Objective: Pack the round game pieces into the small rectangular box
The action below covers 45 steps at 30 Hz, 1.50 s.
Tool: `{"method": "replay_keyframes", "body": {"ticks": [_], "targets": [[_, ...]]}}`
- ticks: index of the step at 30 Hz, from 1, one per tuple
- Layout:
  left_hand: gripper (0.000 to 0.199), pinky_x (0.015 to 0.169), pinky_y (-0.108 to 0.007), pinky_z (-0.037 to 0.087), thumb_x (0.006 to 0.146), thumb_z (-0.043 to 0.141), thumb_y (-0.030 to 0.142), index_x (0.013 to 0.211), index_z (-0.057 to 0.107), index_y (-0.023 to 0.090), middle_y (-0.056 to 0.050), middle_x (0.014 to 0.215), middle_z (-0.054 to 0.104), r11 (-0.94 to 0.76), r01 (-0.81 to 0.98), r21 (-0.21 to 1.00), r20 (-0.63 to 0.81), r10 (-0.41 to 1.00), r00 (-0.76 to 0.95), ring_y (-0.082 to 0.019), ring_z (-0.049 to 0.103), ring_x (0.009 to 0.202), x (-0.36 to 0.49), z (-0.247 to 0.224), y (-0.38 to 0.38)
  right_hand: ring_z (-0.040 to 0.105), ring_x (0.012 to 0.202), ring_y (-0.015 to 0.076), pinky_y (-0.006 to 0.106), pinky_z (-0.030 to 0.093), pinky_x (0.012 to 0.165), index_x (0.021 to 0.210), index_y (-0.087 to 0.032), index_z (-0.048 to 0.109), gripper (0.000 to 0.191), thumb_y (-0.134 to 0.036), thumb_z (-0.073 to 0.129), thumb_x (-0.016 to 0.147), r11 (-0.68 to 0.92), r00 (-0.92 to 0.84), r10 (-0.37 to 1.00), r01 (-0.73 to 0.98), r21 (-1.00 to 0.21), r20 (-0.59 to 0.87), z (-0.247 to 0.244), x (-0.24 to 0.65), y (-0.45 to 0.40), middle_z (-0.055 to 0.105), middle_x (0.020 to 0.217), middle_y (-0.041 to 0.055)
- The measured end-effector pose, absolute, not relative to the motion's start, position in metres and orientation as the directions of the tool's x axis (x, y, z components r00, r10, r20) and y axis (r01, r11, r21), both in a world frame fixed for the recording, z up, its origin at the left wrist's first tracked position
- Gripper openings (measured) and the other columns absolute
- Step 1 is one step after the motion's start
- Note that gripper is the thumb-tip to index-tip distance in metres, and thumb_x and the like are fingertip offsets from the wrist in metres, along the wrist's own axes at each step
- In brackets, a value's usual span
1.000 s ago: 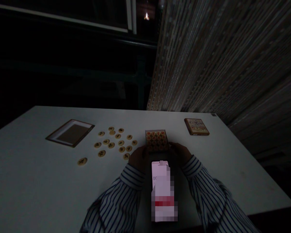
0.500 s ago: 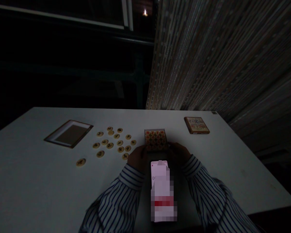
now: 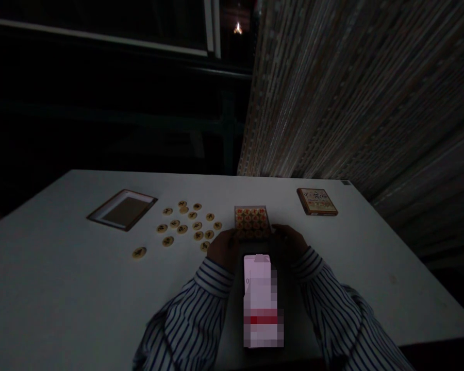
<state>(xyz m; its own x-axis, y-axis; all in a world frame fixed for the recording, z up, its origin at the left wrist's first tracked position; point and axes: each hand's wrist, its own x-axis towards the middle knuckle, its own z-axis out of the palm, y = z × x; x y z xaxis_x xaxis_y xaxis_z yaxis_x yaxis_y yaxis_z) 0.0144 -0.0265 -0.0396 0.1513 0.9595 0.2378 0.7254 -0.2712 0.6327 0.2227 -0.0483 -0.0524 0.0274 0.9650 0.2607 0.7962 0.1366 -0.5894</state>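
Note:
A small clear-sided box [image 3: 252, 221] holds several round xiangqi pieces with red characters, laid in neat rows. My left hand [image 3: 223, 250] has its curled fingers at the box's near left corner. At the near right corner my right hand [image 3: 292, 242] grips the box's edge with its fingertips. Both thumbs are hard to make out in the dim light. Left of the box, loose xiangqi pieces [image 3: 182, 229] with dark characters lie scattered on the white table [image 3: 81, 288]. One loose piece [image 3: 139, 252] lies apart, nearer to me.
A lit phone [image 3: 260, 293] lies between my forearms. At the back left rests an open shallow tray or lid [image 3: 123, 210]. A flat printed box [image 3: 317, 201] sits at the back right. A striped curtain [image 3: 313, 93] hangs behind the table.
The camera view has shifted slightly, so everything on the table appears a little farther right. My hands stay at the box, and the pieces keep their layout.

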Motion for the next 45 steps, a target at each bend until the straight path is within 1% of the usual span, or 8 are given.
{"method": "replay_keyframes", "body": {"ticks": [7,10,14,17,23,30,36,45], "targets": [[0.023,0.065,-0.027,0.048,0.076,0.045,0.03,0.085,0.061,0.016,-0.005,0.078,0.064,-0.31,0.729,0.611,0.346,0.932,0.106,-0.015,0.059,0.07,-0.005,-0.032,-0.036,0.052,0.054,0.0101,0.023,0.044,0.053,0.084,-0.015,0.06,0.02,-0.027,0.047,0.074,0.282,-0.01,0.884,0.809,-0.515,0.468,-0.044,0.221,-0.049,0.059,0.069,0.0041],[0.022,0.062,-0.026,0.047,0.074,0.046,0.031,0.08,0.061,0.017,-0.004,0.074,0.063,-0.309,0.725,0.615,0.418,0.908,0.032,-0.013,0.058,0.065,-0.02,-0.029,-0.04,0.051,0.054,0.0099,0.023,0.044,0.052,0.08,-0.016,0.059,0.018,-0.027,0.047,0.075,0.316,-0.035,0.867,0.81,-0.493,0.498,-0.037,0.216,-0.05,0.058,0.067,0.0037],[0.025,0.062,-0.027,0.047,0.075,0.044,0.034,0.08,0.061,0.016,-0.005,0.077,0.063,-0.265,0.738,0.62,0.439,0.897,-0.047,-0.015,0.058,0.068,-0.042,-0.027,-0.04,0.051,0.054,0.0097,0.023,0.043,0.053,0.079,-0.016,0.06,0.017,-0.027,0.047,0.076,0.367,-0.103,0.857,0.809,-0.459,0.505,-0.033,0.21,-0.049,0.058,0.065,0.0029],[0.026,0.068,-0.029,0.046,0.075,0.044,0.035,0.079,0.061,0.016,-0.005,0.078,0.064,-0.246,0.79,0.562,0.425,0.905,-0.02,-0.017,0.058,0.073,-0.056,-0.022,-0.035,0.052,0.056,0.0103,0.023,0.043,0.054,0.079,-0.017,0.061,0.018,-0.027,0.046,0.076,0.397,-0.171,0.861,0.814,-0.424,0.478,-0.031,0.204,-0.046,0.058,0.066,0.0034],[0.027,0.081,-0.033,0.041,0.074,0.045,0.03,0.091,0.06,0.016,-0.007,0.092,0.063,-0.314,0.872,0.375,0.396,0.905,0.156,-0.021,0.055,0.088,-0.058,-0.009,-0.016,0.052,0.062,0.0121,0.023,0.04,0.058,0.074,-0.019,0.062,0.016,-0.024,0.048,0.075,0.328,-0.219,0.913,0.897,-0.297,0.344,-0.016,0.184,-0.033,0.059,0.07,0.004],[0.028,0.08,-0.034,0.039,0.074,0.044,0.028,0.097,0.057,0.017,-0.008,0.098,0.062,-0.337,0.907,0.254,0.309,0.917,0.254,-0.022,0.054,0.09,-0.035,-0.012,-0.001,0.053,0.08,0.0148,0.024,0.037,0.065,0.087,-0.019,0.061,0.022,-0.031,0.044,0.078,0.346,-0.313,0.931,0.921,-0.181,0.187,0.007,0.167,-0.009,0.06,0.086,0.006],[0.027,0.078,-0.034,0.038,0.075,0.043,0.026,0.098,0.056,0.018,-0.007,0.098,0.061,-0.3,0.921,0.249,0.264,0.936,0.234,-0.021,0.053,0.089,-0.032,-0.022,0.002,0.054,0.079,0.0147,0.025,0.035,0.066,0.085,-0.022,0.062,0.023,-0.031,0.041,0.079,0.368,-0.365,0.929,0.928,-0.056,0.059,0.018,0.146,0.005,0.06,0.086,0.0055],[0.025,0.073,-0.034,0.038,0.077,0.043,0.027,0.096,0.055,0.019,-0.007,0.09,0.063,-0.301,0.926,0.226,0.257,0.936,0.241,-0.022,0.054,0.085,-0.031,-0.029,0.006,0.055,0.077,0.0145,0.025,0.036,0.066,0.087,-0.023,0.064,0.023,-0.03,0.044,0.078,0.419,-0.41,0.906,0.902,-0.099,0.104,0.004,0.141,0.019,0.061,0.085,0.0061]]}}
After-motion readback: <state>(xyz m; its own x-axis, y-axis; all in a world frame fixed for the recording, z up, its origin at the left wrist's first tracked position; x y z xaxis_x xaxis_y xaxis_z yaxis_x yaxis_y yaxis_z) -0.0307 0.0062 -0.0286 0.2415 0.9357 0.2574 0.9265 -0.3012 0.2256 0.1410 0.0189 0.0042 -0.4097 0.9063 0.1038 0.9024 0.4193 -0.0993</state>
